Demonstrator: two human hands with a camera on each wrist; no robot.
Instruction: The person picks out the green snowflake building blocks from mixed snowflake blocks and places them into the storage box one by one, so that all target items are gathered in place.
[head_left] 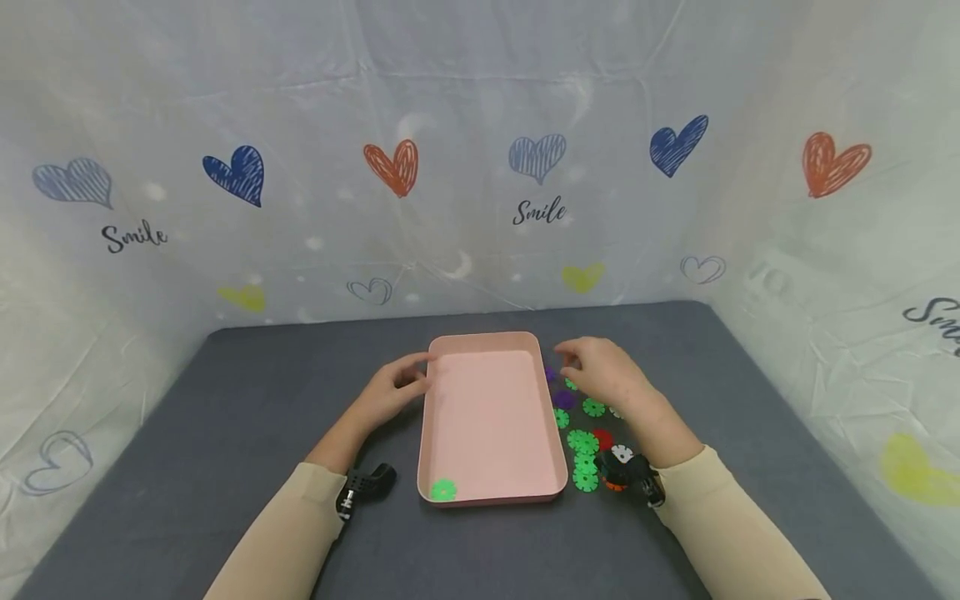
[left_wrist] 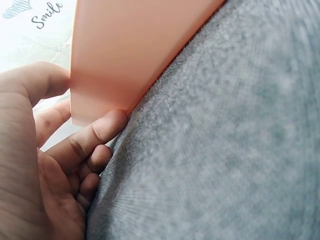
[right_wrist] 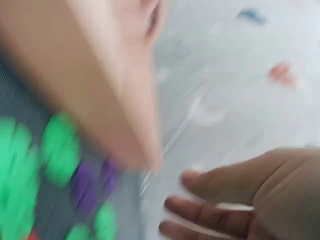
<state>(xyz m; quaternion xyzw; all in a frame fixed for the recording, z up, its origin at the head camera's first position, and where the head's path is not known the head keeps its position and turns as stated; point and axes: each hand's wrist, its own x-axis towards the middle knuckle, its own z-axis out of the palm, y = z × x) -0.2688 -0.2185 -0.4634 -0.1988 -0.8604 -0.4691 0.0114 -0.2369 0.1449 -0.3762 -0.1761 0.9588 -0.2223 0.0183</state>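
A pink rectangular tray (head_left: 491,417) lies on the dark grey cloth, one green snowflake-shaped plastic disc (head_left: 443,490) in its near left corner. My left hand (head_left: 390,392) rests at the tray's far left side. In the left wrist view its fingers (left_wrist: 102,129) touch the tray's rim and outer wall (left_wrist: 120,55). Off the tray's far right corner hovers my right hand (head_left: 603,367), bent fingers and thumb apart; nothing shows between them in the blurred right wrist view. Loose discs lie below it, among them green discs (head_left: 583,442) and a purple disc (head_left: 564,399).
Red discs (head_left: 602,438) and a white disc (head_left: 622,453) lie among the pile right of the tray, partly behind the right wrist camera (head_left: 630,471). Behind the table hangs a pale curtain (head_left: 465,217) printed with hearts.
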